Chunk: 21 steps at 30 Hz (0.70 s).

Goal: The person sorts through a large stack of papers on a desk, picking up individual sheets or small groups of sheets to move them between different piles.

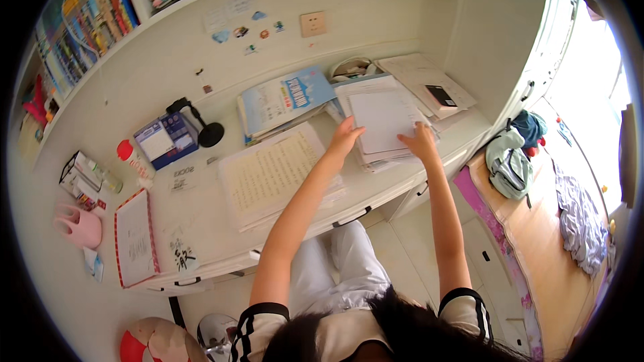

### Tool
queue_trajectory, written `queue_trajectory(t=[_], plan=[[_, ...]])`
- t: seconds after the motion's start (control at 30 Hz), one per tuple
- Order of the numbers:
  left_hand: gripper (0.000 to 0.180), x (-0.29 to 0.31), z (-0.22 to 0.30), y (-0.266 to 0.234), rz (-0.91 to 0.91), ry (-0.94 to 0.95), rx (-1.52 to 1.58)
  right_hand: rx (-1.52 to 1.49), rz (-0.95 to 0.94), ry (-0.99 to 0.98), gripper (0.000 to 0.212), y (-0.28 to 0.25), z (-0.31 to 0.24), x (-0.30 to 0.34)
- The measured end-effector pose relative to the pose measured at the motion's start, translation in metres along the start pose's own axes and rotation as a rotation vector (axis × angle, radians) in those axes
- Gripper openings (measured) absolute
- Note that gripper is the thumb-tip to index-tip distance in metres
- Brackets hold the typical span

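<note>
A pale, flat notebook (382, 119), its surface plain, lies at the top of a stack of papers and books (362, 87) on the right part of the desk. My left hand (346, 137) grips its left edge, thumb over the top. At its lower right edge, my right hand (421, 141) holds on in the same way. What the fingers do underneath is hidden. Left of my left arm lies a sheet of handwritten paper (272, 171) on more papers. Behind it sits a pile of blue-covered workbooks (285, 97).
A black round-based stand (210, 135), blue desk calendar (166, 139), red-capped bottle (134, 157) and pink holder (78, 226) stand at the left. A red-edged board (136, 240) is near the front. Beyond the stack are a pouch (353, 68) and a small black book (441, 96).
</note>
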<state>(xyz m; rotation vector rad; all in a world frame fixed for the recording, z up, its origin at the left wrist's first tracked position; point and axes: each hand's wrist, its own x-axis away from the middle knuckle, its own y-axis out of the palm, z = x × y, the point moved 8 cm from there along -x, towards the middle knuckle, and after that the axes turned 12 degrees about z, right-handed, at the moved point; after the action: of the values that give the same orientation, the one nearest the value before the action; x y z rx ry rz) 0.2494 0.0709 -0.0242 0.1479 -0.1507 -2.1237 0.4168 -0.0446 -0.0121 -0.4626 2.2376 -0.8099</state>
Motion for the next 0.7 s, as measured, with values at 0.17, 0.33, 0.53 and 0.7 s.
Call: queue_trajectory(t=[0.17,0.33,0.53,0.7], plan=[[0.043,-0.03,-0.037,0.016,0.022,-0.115,-0.006,-0.125,0.001,0.003,0.053,0.005,0.021,-0.007],[0.044,-0.037,-0.046,0.009,0.147,-0.106,-0.025,-0.535,-0.151,0.327,0.045,0.021,0.034,-0.003],[0.042,-0.018,-0.032,-0.016,0.258,-0.024,0.229,-1.184,-0.026,0.532,0.035,0.008,-0.015,0.024],[0.042,0.029,0.007,-0.056,0.413,0.147,0.379,-1.353,-0.274,0.507,0.025,0.05,-0.078,0.05]])
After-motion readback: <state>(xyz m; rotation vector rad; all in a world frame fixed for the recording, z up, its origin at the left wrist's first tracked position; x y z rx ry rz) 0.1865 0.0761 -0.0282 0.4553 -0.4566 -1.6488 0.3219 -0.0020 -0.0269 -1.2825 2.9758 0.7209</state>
